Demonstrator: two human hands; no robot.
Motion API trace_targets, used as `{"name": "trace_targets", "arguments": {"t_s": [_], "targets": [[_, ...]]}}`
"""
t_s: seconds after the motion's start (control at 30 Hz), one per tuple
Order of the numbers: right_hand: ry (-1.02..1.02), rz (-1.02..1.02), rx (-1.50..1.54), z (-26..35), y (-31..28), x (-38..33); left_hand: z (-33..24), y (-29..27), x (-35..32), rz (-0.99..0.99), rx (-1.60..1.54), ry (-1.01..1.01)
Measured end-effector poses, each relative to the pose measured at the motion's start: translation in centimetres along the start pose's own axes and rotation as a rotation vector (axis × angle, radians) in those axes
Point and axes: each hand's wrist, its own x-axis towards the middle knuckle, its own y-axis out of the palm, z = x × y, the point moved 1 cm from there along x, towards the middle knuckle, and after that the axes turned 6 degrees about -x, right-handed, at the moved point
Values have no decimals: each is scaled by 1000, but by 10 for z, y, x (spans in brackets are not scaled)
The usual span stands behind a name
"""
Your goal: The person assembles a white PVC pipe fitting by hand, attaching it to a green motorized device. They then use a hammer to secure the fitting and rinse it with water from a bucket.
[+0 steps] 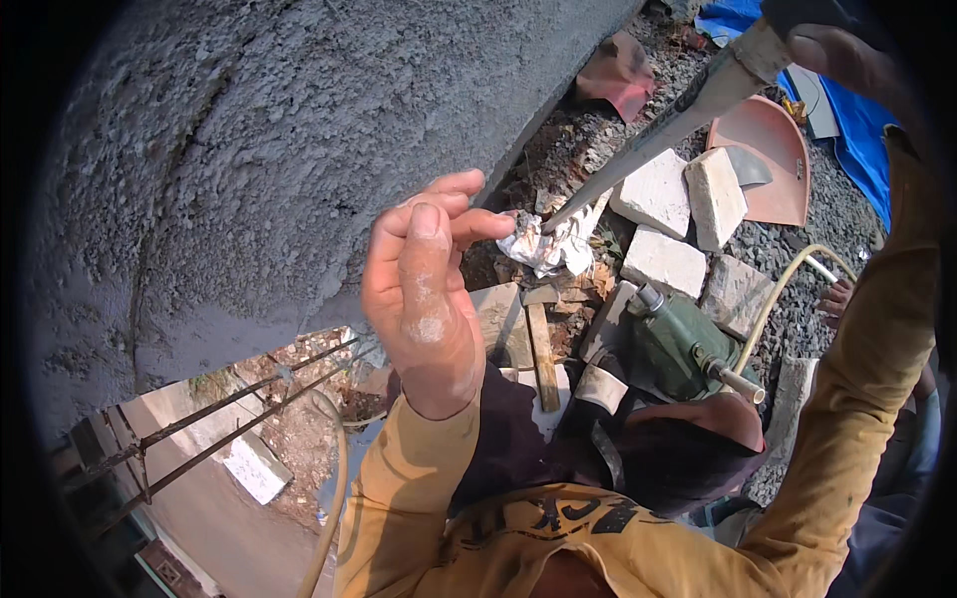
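Long pale-handled tool [688, 110] ran diagonally from upper right down toward the foot of the rough grey plastered wall [299, 120], its tip near a crumpled whitish sack [553, 244]. Right hand [832, 50] sat at the handle's top, seemingly wrapped around it; dark fisheye rim hid the fingers. Left hand [424, 289] was raised, fingers loosely apart, holding nothing. Below: pale stone blocks [678, 214], green machine [678, 344], pink pan [768, 159], blue tarp [857, 130].
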Motion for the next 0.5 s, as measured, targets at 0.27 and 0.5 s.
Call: {"name": "trace_targets", "arguments": {"t_s": [0.27,0.5], "targets": [[485,299,-72,-79,303,-7,-12,14,-13,174,1,122],[113,247,-33,-32,111,17,-12,7,-4,84,-16,91]]}}
